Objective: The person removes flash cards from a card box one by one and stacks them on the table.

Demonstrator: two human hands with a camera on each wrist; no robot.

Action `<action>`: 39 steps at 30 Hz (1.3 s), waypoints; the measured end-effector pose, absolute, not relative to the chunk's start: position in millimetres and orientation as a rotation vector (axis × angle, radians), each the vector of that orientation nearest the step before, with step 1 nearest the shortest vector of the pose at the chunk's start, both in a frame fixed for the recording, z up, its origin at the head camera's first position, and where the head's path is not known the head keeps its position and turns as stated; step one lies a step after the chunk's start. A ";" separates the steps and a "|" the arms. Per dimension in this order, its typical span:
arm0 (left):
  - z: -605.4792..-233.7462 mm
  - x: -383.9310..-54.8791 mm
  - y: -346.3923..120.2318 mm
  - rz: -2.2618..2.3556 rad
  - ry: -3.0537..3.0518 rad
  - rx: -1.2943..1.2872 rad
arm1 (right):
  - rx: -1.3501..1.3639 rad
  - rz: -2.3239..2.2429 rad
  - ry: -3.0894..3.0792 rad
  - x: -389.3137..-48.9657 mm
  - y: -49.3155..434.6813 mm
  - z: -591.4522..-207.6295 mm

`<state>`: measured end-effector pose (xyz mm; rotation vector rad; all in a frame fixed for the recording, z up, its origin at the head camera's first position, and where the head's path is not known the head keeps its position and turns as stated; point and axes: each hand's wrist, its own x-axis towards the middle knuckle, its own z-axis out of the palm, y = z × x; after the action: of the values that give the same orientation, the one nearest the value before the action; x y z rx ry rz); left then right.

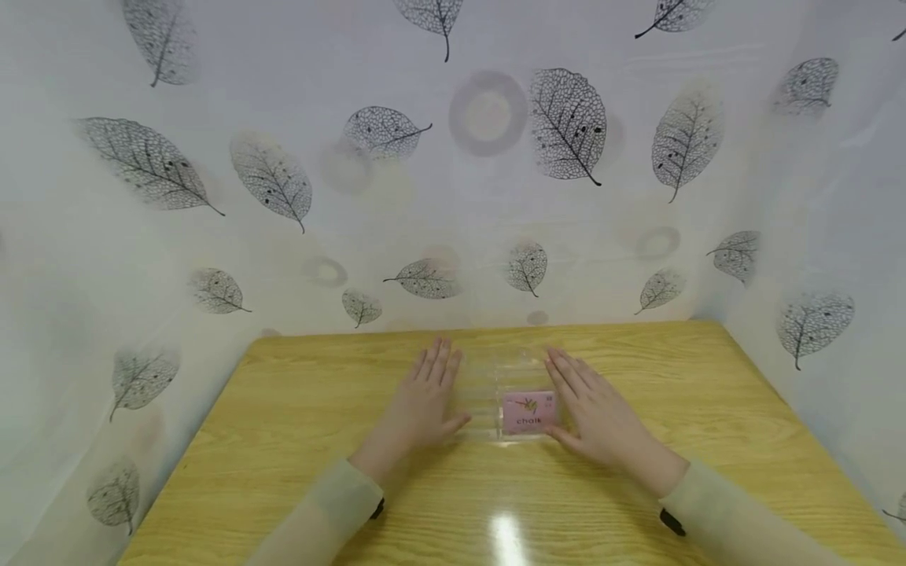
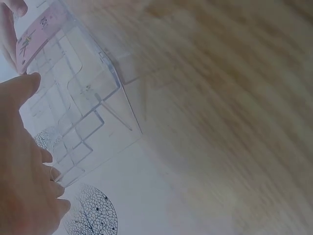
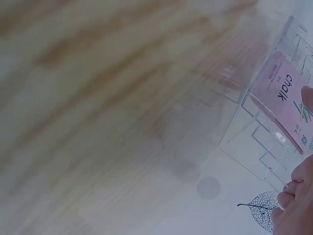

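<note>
Two bare hands, the left hand (image 1: 418,409) and the right hand (image 1: 602,413), flank a clear plastic rack (image 1: 499,385) with fingers straight and close together, neither curled around anything. The left thumb points in toward the rack's near left part; the right thumb tip lies at the lower right edge of a pink chalk box (image 1: 529,410), though whether it presses there cannot be told. The box sits in the nearest row of the rack's right half, its printed face toward the head camera.

The work in hand appears to be steadying or squaring the rack, a job best done with light, even pressure from both palms so that neither side pushes the thin plastic askew. The right thumb would do well to bear on the rack rather than the box, which could slide or tip if nudged. Matching the height of both hands along the sides should help the rack sit straight.

Beyond the wrists run pale sleeves (image 1: 340,495), with a dark band (image 1: 672,522) at the right cuff. Below is a wood-grain tabletop (image 1: 283,424); behind it hangs a leaf-print backdrop (image 1: 474,189).
</note>
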<state>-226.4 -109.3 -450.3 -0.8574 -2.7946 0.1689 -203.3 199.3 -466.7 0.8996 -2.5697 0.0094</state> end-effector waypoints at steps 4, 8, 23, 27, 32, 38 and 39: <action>-454.3 -222.4 -107.2 0.176 -2.770 -0.853 | 0.892 0.027 -2.591 -199.0 200.5 -466.9; -456.0 -222.5 -103.3 0.202 -2.729 -0.870 | 0.891 0.038 -2.593 -196.8 200.5 -467.0; -462.1 -232.1 -79.1 0.252 -2.710 -0.882 | 0.897 0.043 -2.593 -196.3 202.7 -471.4; -465.4 -233.5 -74.5 0.325 -2.696 -0.861 | 0.894 0.045 -2.599 -195.8 202.8 -470.0; -468.6 -234.9 -70.7 0.461 -2.674 -0.838 | 0.892 0.035 -2.601 -194.8 203.1 -468.7; -469.7 -234.3 -69.3 0.549 -2.651 -0.814 | 0.890 0.031 -2.607 -193.7 204.0 -468.0; -469.6 -234.1 -69.3 0.549 -2.651 -0.812 | 0.888 0.031 -2.610 -193.7 204.1 -468.0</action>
<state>-234.1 -69.3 -469.6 -0.8120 -2.6507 0.5492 -193.7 204.1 -468.0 0.8882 -2.6100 0.0315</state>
